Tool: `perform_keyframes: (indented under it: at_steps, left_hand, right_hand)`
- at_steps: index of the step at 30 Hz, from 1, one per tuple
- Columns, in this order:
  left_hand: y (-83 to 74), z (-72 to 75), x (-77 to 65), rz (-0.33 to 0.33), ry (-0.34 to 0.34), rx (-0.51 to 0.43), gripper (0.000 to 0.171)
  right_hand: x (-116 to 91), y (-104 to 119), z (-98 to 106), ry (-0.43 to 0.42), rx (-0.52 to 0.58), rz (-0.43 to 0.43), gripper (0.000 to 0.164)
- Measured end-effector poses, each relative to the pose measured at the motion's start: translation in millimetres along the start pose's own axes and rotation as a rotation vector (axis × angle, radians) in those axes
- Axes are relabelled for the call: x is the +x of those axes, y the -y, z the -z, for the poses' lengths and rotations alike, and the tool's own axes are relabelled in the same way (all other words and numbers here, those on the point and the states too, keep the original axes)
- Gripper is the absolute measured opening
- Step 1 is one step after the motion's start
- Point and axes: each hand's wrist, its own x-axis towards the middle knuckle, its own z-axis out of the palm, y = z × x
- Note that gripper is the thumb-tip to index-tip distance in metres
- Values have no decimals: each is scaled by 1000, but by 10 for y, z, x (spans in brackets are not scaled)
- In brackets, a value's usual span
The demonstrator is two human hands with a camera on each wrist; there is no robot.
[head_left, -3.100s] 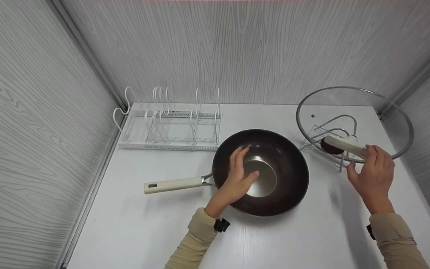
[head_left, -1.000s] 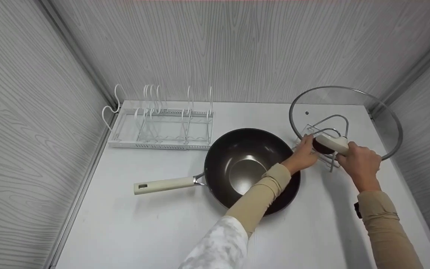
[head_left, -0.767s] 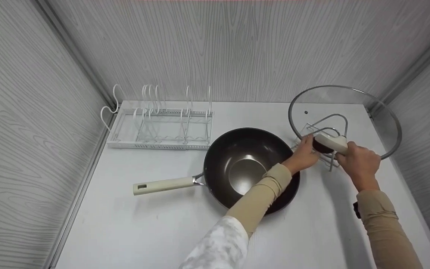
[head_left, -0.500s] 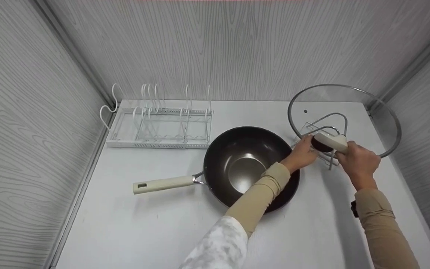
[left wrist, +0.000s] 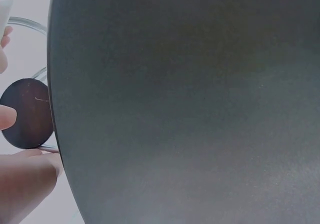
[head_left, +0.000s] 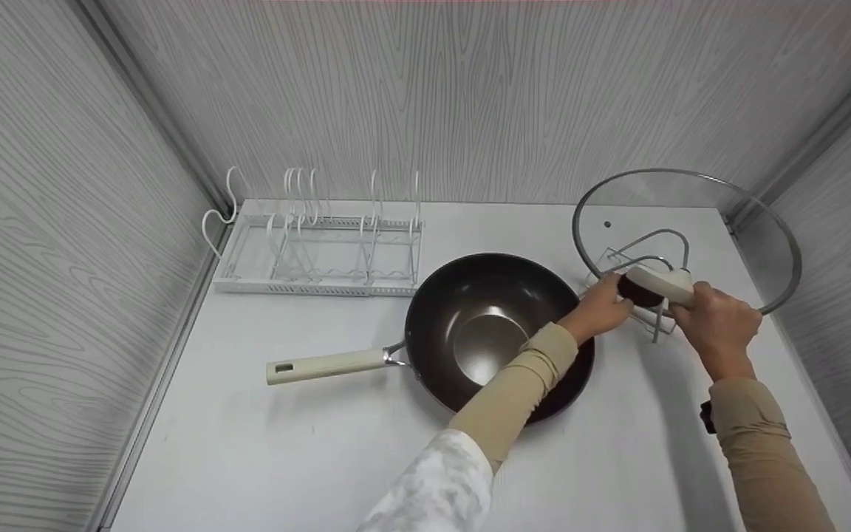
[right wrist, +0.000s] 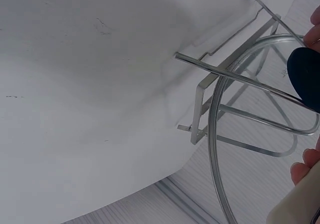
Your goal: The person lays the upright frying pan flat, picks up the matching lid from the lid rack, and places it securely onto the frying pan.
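A glass lid [head_left: 754, 244] with a metal rim leans upright in a small wire rack [head_left: 651, 321] at the right of the table. My right hand [head_left: 717, 321] grips the lid's cream handle [head_left: 665, 284]. Reaching across the wok [head_left: 484, 295], my left hand [head_left: 599, 307] holds the dark round piece [head_left: 640, 290] at the handle's left end between fingers and thumb. In the left wrist view, a fingertip lies on the face of this dark disc [left wrist: 30, 116]. The right wrist view shows the lid's rim [right wrist: 214, 134] passing between the rack's wire loops [right wrist: 265, 121].
The dark wok's cream handle [head_left: 326, 366] points left, and my left forearm crosses its bowl. A white wire dish rack [head_left: 307, 288] with upright loops stands at the back left. Grey wood-grain panels [head_left: 425, 96] close in the back and both sides.
Since the earliest frame, my left hand has gone from above the wok to the dark piece, and my right hand has closed round the lid handle. Lately both hands barely move.
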Motion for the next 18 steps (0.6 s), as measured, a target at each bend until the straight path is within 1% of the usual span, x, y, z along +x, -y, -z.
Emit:
perform_keyframes:
  at_steps: [4,6,9,12,14,18]
  left_hand:
    - [-20,1,-13,1,-17,13,42]
    - [-29,1,-14,9,-30,5,40]
    - [-31,6,-20,39,-42,-45,43]
    - [-35,18,-25,60,-62,-115,49]
    - [-43,29,-19,58,-76,-154,51]
    - [-91,71,-12,43,-88,-177,50]
  right_hand:
    - [32,31,52,-35,10,-8,20]
    - [54,50,81,-43,10,-21,19]
    - [81,81,123,-40,7,-37,18]
    - [102,112,161,-51,11,-48,16]
    - [121,132,184,-73,15,-53,15]
    - [162,164,219,-128,12,-44,15]
